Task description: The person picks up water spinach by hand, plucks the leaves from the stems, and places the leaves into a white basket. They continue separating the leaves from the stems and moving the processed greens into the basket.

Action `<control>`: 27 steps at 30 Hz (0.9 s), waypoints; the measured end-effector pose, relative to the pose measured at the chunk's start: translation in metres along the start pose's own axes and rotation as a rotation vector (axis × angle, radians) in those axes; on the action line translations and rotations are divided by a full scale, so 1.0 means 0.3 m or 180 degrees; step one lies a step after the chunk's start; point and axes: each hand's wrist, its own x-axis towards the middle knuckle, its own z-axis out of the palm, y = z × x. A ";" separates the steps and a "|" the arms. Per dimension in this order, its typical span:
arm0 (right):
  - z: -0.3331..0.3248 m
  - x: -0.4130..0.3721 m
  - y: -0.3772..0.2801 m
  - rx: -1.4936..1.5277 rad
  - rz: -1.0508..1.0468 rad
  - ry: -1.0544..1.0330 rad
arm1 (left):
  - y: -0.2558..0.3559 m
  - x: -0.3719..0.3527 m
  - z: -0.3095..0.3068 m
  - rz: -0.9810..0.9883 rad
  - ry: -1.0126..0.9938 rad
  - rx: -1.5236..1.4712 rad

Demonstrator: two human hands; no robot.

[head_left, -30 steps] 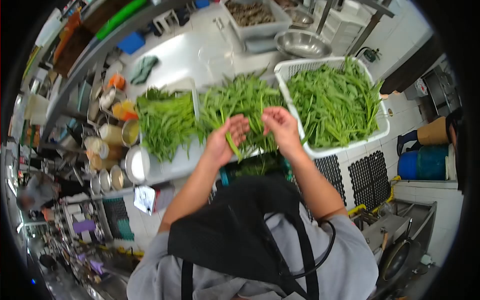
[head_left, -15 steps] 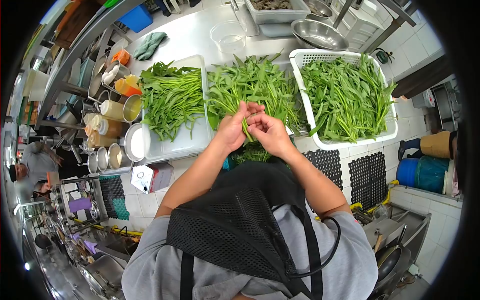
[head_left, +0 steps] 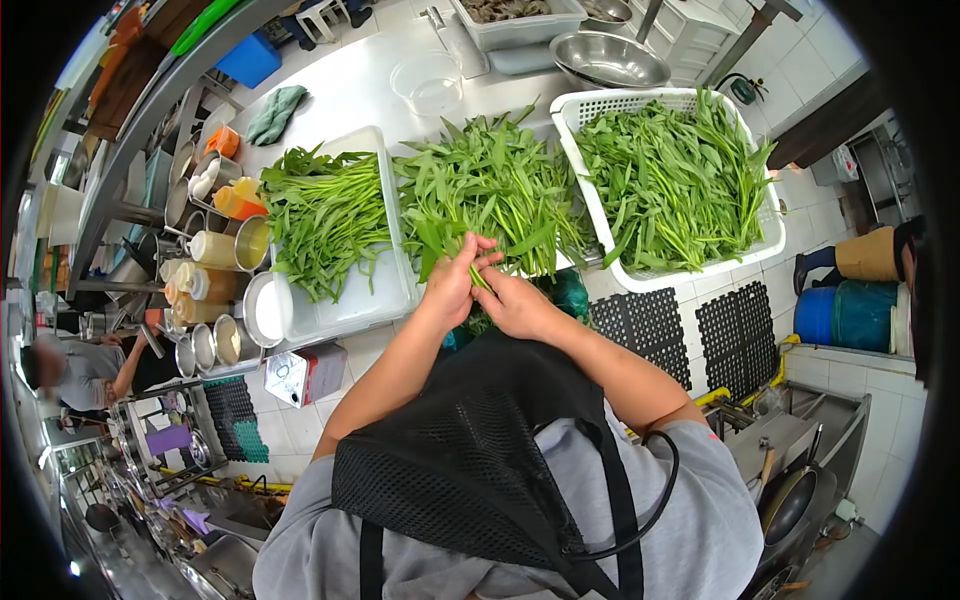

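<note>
My left hand point(head_left: 454, 285) is closed round the stems of some leafy greens point(head_left: 437, 240), at the near edge of the middle pile. My right hand point(head_left: 515, 300) meets it there, its fingers closed on the lower ends of the same stems. Just beyond both hands lies the loose middle pile of greens point(head_left: 500, 190). To the left, a clear plastic tray point(head_left: 370, 300) holds cut greens with their stems side by side. A white perforated basket point(head_left: 590, 215) full of greens stands to the right.
Squeeze bottles point(head_left: 215, 248) and metal bowls line the left side. A green cloth point(head_left: 275, 115), a clear round container point(head_left: 427, 84) and a steel bowl point(head_left: 610, 60) sit at the back. Another person point(head_left: 85, 370) is at far left.
The view has shifted, so the trays and basket appear further left. Both hands have come down toward my body with the stems, and my fingers are closer together.
</note>
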 end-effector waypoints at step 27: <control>-0.073 0.059 0.163 -0.1888 -0.0396 0.1787 | 0.041 -0.017 -0.075 0.0167 0.0168 -0.0212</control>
